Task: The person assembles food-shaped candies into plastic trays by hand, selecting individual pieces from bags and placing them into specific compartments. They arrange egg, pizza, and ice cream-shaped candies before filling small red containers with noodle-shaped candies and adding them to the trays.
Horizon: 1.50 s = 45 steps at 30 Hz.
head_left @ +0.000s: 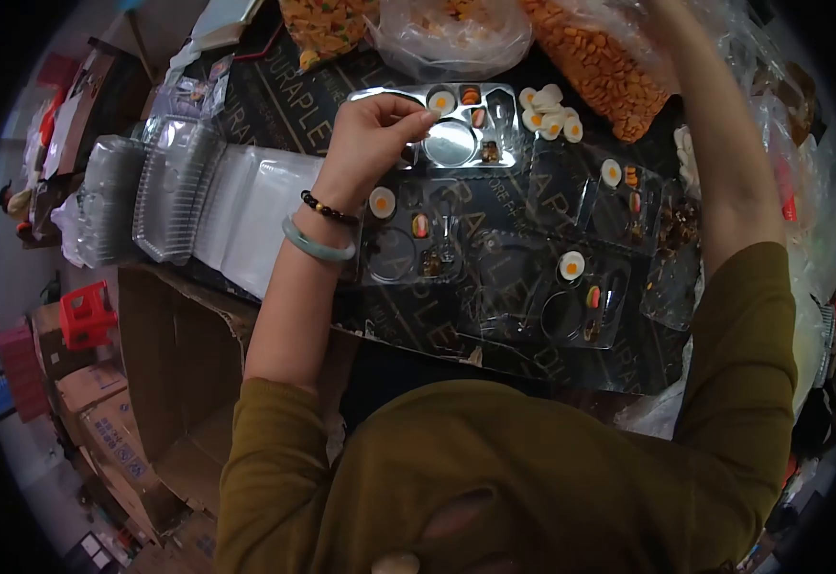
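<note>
My left hand [375, 134], with a bead bracelet and a pale green bangle at the wrist, is over the left side of a shiny compartment tray [506, 107]. Its thumb and fingertips are pinched together; whatever they hold is too small to make out. The tray bears a miniature fried egg [441, 101], an orange piece [471, 95], a small hot-dog-like piece [478, 118] and a brown piece [490, 151]. At the top edge, my right hand [662, 17] reaches past a bag of orange pieces [595, 72]; its fingers are hidden.
Clear trays with similar pieces lie nearer me, including one with an egg [381, 202]. Loose fried eggs [552, 113] are piled right of the shiny tray. Stacked clear clamshell containers [174, 187] stand left. An open cardboard box [165, 373] sits below the table edge, near a red stool [88, 316].
</note>
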Motion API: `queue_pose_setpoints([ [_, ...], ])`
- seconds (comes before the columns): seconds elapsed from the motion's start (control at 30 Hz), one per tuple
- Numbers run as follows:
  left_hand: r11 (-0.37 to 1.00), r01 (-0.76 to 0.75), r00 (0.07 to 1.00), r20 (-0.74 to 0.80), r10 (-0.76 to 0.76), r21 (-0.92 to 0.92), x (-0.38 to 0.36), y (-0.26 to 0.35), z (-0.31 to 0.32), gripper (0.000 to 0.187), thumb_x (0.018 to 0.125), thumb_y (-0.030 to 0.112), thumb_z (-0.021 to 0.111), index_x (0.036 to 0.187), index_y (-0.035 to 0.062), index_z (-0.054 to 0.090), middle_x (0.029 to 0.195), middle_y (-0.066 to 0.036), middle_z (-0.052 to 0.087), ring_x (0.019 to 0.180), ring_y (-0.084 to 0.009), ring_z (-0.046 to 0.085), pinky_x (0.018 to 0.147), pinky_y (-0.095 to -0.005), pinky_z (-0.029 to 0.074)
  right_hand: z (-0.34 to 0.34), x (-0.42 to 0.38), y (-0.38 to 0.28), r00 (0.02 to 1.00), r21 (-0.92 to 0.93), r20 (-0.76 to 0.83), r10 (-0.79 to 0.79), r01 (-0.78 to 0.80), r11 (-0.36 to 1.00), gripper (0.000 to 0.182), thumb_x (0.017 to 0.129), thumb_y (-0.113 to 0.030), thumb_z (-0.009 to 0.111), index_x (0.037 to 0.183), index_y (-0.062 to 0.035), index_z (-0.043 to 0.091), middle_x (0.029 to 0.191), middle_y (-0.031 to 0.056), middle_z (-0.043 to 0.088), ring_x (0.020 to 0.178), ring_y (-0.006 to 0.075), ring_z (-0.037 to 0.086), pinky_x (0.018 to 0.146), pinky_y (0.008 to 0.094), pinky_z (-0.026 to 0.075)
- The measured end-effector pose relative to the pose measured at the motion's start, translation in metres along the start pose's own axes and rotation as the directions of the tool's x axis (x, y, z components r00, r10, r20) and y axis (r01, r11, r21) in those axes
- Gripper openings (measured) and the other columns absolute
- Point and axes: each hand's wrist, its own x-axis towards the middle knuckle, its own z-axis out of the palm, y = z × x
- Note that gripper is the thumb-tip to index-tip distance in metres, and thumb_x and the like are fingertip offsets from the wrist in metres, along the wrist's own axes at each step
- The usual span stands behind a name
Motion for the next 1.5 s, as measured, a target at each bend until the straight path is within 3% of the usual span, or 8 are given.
queue_pose_setpoints([
  [0.2, 0.950, -0.157, 0.982, -0.060, 0.179, 0.269, -0.052, -0.016, -0.003, 0.012, 0.079, 0.006, 0.073, 0.089, -0.0007, 0.069, 0.079, -0.006, 0.069, 0.069, -0.0101, 0.063, 0.059, -0.0235, 0.048, 0.003, -0.005, 0.000, 1.000, -0.049, 0.001, 0.012, -0.012, 0.999, 0.024, 0.089, -0.017, 0.064, 0.109, -0.0046, 0.066, 0.097, 0.0069, 0.067, 0.077, 0.0154, 0.064, 0.067, 0.0284, 0.050],
  [0.4, 0.587, -0.441, 0.817, 0.033, 0.576, 0.679, -0.065, -0.040, 0.006, 0.008, 0.072, 0.003, 0.072, 0.077, 0.0031, 0.066, 0.080, -0.008, 0.064, 0.077, -0.0285, 0.060, 0.070, -0.0366, 0.049, 0.009, -0.004, -0.004, 1.000, -0.071, -0.001, 0.000, 0.000, 0.997, 0.022, 0.089, -0.016, 0.064, 0.108, -0.0046, 0.066, 0.096, 0.0059, 0.066, 0.076, 0.0132, 0.063, 0.066, 0.0263, 0.050],
  [0.77, 0.505, -0.473, 0.836, 0.187, 0.515, 0.722, -0.085, -0.037, -0.004, 0.019, 0.076, 0.007, 0.069, 0.094, 0.0020, 0.066, 0.108, -0.013, 0.057, 0.102, -0.0325, 0.054, 0.086, -0.0398, 0.045, 0.010, -0.019, -0.017, 0.991, -0.085, -0.129, -0.036, 0.025, 0.996, 0.019, 0.090, -0.012, 0.063, 0.108, -0.0045, 0.065, 0.095, 0.0041, 0.065, 0.074, 0.0092, 0.062, 0.064, 0.0223, 0.049],
  [1.0, 0.431, -0.448, 0.841, 0.206, 0.501, 0.783, -0.090, -0.044, -0.007, 0.020, 0.079, 0.011, 0.069, 0.098, 0.0051, 0.064, 0.115, -0.014, 0.056, 0.106, -0.0339, 0.052, 0.088, -0.0412, 0.042, -0.002, -0.156, -0.128, 0.772, 0.288, -0.624, -0.122, 0.372, 0.882, 0.017, 0.091, -0.010, 0.063, 0.107, -0.0045, 0.065, 0.094, 0.0029, 0.064, 0.073, 0.0067, 0.061, 0.062, 0.0198, 0.049],
  [1.13, 0.457, -0.468, 0.831, 0.200, 0.519, 0.757, -0.091, -0.047, -0.007, 0.018, 0.079, 0.011, 0.070, 0.094, 0.0038, 0.063, 0.115, -0.015, 0.056, 0.106, -0.0352, 0.052, 0.088, -0.0416, 0.043, 0.072, -0.225, -0.226, 0.717, 0.329, -0.522, -0.462, 0.669, 0.666, 0.017, 0.092, -0.009, 0.062, 0.107, -0.0027, 0.064, 0.089, 0.0025, 0.061, 0.071, 0.0068, 0.061, 0.060, 0.0200, 0.050],
  [1.2, 0.459, -0.481, 0.823, 0.203, 0.531, 0.747, -0.091, -0.048, -0.008, 0.018, 0.077, 0.012, 0.070, 0.091, 0.0033, 0.063, 0.113, -0.015, 0.057, 0.105, -0.0346, 0.053, 0.089, -0.0417, 0.043, 0.124, -0.230, -0.244, 0.791, 0.474, -0.414, -0.450, 0.610, 0.636, 0.013, 0.087, -0.009, 0.063, 0.098, -0.0031, 0.061, 0.090, 0.0122, 0.056, 0.075, 0.0267, 0.062, 0.065, 0.0354, 0.049],
  [1.4, 0.505, -0.514, 0.794, 0.162, 0.586, 0.693, -0.093, -0.049, -0.012, 0.017, 0.074, 0.010, 0.072, 0.086, 0.0018, 0.062, 0.112, -0.017, 0.058, 0.103, -0.0355, 0.054, 0.087, -0.0411, 0.046, 0.148, -0.224, -0.230, 0.835, 0.393, -0.334, -0.437, 0.545, 0.741, 0.021, 0.088, -0.009, 0.064, 0.108, -0.0030, 0.063, 0.088, 0.0101, 0.064, 0.079, 0.0189, 0.064, 0.068, 0.0289, 0.049],
  [1.5, 0.564, -0.510, 0.804, 0.128, 0.580, 0.650, -0.093, -0.049, -0.013, 0.019, 0.074, 0.009, 0.072, 0.088, 0.0021, 0.062, 0.112, -0.018, 0.058, 0.103, -0.0359, 0.055, 0.087, -0.0409, 0.046, 0.121, -0.237, -0.204, 0.968, 0.724, -0.133, -0.212, 0.241, 0.646, 0.024, 0.092, -0.014, 0.063, 0.112, -0.0013, 0.063, 0.089, 0.0031, 0.066, 0.079, 0.0078, 0.060, 0.070, 0.0242, 0.049],
])
